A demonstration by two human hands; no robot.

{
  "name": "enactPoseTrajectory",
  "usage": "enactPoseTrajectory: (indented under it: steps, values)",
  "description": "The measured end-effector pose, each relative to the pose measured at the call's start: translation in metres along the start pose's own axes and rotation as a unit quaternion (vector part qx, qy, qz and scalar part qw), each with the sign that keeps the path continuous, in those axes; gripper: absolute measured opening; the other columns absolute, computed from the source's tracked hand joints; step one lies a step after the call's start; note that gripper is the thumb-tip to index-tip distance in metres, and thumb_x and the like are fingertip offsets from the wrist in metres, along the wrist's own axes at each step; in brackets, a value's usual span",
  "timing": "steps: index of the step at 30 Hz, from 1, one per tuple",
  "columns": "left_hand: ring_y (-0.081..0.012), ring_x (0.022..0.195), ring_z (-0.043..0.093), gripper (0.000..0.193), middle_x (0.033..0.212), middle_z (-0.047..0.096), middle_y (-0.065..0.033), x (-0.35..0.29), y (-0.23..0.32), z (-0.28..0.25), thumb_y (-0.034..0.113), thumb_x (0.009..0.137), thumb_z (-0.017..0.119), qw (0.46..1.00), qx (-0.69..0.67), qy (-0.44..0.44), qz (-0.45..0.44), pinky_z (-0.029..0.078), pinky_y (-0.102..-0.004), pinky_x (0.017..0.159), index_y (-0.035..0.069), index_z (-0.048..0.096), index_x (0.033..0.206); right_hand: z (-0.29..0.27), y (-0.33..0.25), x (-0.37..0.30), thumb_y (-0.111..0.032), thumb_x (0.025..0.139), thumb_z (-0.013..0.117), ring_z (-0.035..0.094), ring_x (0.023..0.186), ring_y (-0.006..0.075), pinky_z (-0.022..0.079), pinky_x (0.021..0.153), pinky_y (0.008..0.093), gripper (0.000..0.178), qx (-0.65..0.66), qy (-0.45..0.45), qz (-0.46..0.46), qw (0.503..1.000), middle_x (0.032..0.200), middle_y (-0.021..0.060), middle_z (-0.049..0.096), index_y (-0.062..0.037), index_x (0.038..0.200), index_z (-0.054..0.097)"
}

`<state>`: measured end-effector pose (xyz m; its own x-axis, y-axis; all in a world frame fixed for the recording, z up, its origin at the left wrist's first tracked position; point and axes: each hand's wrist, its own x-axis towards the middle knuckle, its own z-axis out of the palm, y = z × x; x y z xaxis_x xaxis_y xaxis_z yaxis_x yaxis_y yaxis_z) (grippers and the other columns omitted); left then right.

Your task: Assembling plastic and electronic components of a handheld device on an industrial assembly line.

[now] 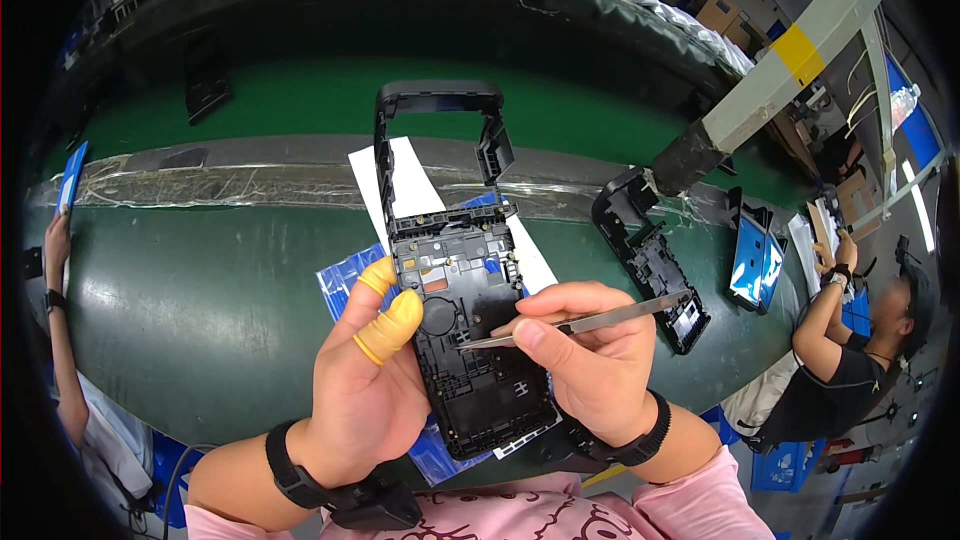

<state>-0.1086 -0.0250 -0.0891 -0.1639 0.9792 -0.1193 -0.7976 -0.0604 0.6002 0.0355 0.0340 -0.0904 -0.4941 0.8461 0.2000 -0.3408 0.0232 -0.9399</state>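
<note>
A black moulded plastic housing [480, 290] with an open loop-shaped frame at its far end is held up in front of me. My left hand [365, 380] grips its left edge, with yellow finger cots [388, 328] on two digits. In my right hand [595, 360] is a pair of metal tweezers [610, 317], pinched between thumb and fingers. The tweezers' tips point left and reach the housing's inner face near its middle. Whether they pinch a small part is too fine to tell. Beneath the housing lie white paper [405, 180] and a blue plastic sheet [345, 275].
A second black housing [655, 270] rests on the green table [220, 290] to the right. Past it are glossy blue-faced parts [755, 260] and a grey metal post [770, 70]. One co-worker [850, 340] sits at right; another's arm [62, 330] shows at left. A dark part [205, 90] lies on the far green surface.
</note>
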Motion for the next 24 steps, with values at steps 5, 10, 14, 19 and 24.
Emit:
enactPoseTrajectory:
  steps: [5,10,14,19,24]
  values:
    - [-0.0248,0.102,0.048,0.054,0.111,0.045,-0.0161,-0.002,0.002,-0.002,-0.012,0.072,0.046,1.000,0.020,-0.021,-0.007,0.041,-0.0367,0.086,0.005,0.028,0.120,0.002,0.000,0.000,0.006,0.075,0.057,0.055,0.071,0.0078,0.044,0.061,0.0172,0.018,0.001,0.007,0.001,1.000,0.082,0.0085,0.059,0.0049,0.093,0.055]
    - [-0.0251,0.103,0.048,0.063,0.112,0.044,-0.0161,0.000,0.003,-0.001,-0.018,0.065,0.042,0.998,0.056,-0.023,0.009,0.042,-0.0353,0.085,0.005,0.025,0.121,0.006,-0.005,0.002,0.006,0.074,0.058,0.053,0.066,0.0055,0.041,0.055,0.0159,0.018,-0.056,0.015,-0.024,0.998,0.080,0.0082,0.060,0.0047,0.091,0.056]
    - [-0.0243,0.102,0.049,0.065,0.113,0.044,-0.0139,0.011,0.016,0.001,-0.017,0.061,0.043,0.999,0.036,-0.011,-0.002,0.042,-0.0350,0.084,0.004,0.028,0.121,-0.011,-0.018,0.012,0.000,0.074,0.058,0.049,0.054,0.0056,0.038,0.047,0.0156,0.021,0.015,0.077,-0.039,0.996,0.077,0.0120,0.060,0.0043,0.094,0.053]
    - [-0.0203,0.088,0.054,0.044,0.100,0.052,-0.0126,0.105,0.053,-0.016,-0.013,0.068,0.039,0.994,0.082,-0.053,0.041,0.046,-0.0329,0.076,0.002,0.040,0.110,-0.032,-0.030,0.024,-0.006,0.076,0.055,0.046,0.049,0.0087,0.034,0.040,0.0169,0.022,0.072,0.159,-0.082,0.981,0.076,0.0188,0.059,0.0049,0.095,0.051]
    - [-0.0247,0.078,0.057,0.027,0.081,0.057,-0.0126,0.214,0.122,-0.052,0.019,0.076,0.054,0.927,0.369,0.029,0.056,0.046,-0.0379,0.072,-0.004,0.054,0.091,-0.031,-0.016,0.029,-0.003,0.076,0.054,0.050,0.053,0.0107,0.036,0.041,0.0183,0.016,0.086,0.168,-0.023,0.982,0.075,0.0171,0.059,0.0033,0.090,0.052]
